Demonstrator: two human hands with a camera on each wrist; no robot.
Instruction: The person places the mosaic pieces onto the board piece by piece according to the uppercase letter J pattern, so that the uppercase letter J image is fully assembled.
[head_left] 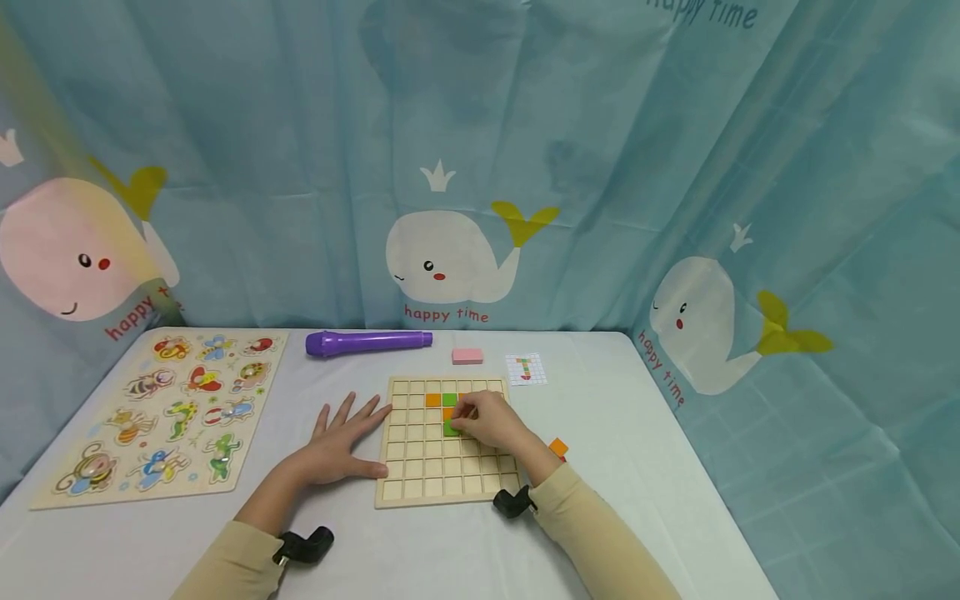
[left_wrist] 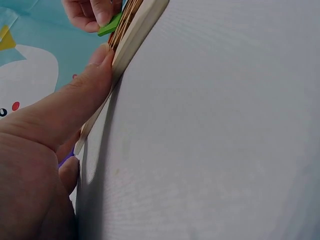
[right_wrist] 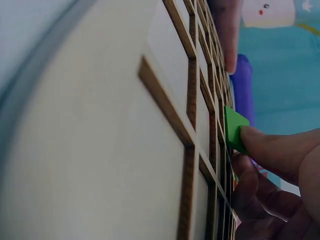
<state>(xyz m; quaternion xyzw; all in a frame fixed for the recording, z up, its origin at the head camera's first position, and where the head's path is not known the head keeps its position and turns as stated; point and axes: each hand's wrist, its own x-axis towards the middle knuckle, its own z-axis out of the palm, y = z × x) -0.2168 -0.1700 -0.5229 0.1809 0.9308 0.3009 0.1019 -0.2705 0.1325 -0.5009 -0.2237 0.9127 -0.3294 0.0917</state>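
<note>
My right hand (head_left: 491, 421) pinches a green square tile (right_wrist: 234, 129) between thumb and fingers, close over the wooden grid board (head_left: 420, 492). In the head view that tile overlaps a cell in the board's upper middle. Just above it lie an orange tile (head_left: 433, 400), a second green tile (head_left: 449, 399) and another orange tile (head_left: 447, 412), partly covered by my fingers. Fingers spread, my left hand (head_left: 330, 454) rests at the board's left edge; its thumb (left_wrist: 82, 92) touches the rim in the left wrist view.
On the left lies a wooden insect puzzle (head_left: 161, 417). Behind the grid board are a purple rod (head_left: 367, 342), a pink block (head_left: 467, 357) and a small pattern card (head_left: 527, 369). A loose orange tile (head_left: 558, 447) lies by my right wrist, with a bit of red below it.
</note>
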